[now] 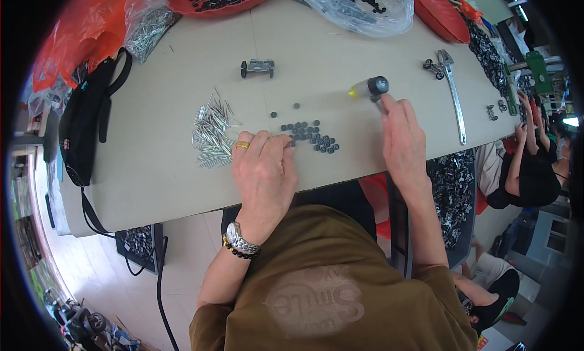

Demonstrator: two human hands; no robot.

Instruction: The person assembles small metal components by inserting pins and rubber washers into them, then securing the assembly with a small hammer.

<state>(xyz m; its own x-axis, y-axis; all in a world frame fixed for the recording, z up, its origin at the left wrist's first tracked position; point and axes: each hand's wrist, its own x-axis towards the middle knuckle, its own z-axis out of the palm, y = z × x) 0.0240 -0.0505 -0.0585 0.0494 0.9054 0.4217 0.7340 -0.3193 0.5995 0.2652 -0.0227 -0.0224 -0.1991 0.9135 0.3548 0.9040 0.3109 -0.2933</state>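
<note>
In my right hand is a small mallet with a dark head and a yellow face, raised a little over the table; its handle is mostly covered by my fingers. My left hand is closed in a pinch at the near edge of a group of small dark grey wheels, and one small wheel shows at its fingertips. Left of that hand lies a loose heap of thin silver metal pins. Beyond the wheels stands a metal axle piece with two black wheels.
An adjustable wrench lies at right beside a small wheeled part. Red trays and a clear plastic bag of black parts line the far edge. A black bag sits at left. Other people work at far right.
</note>
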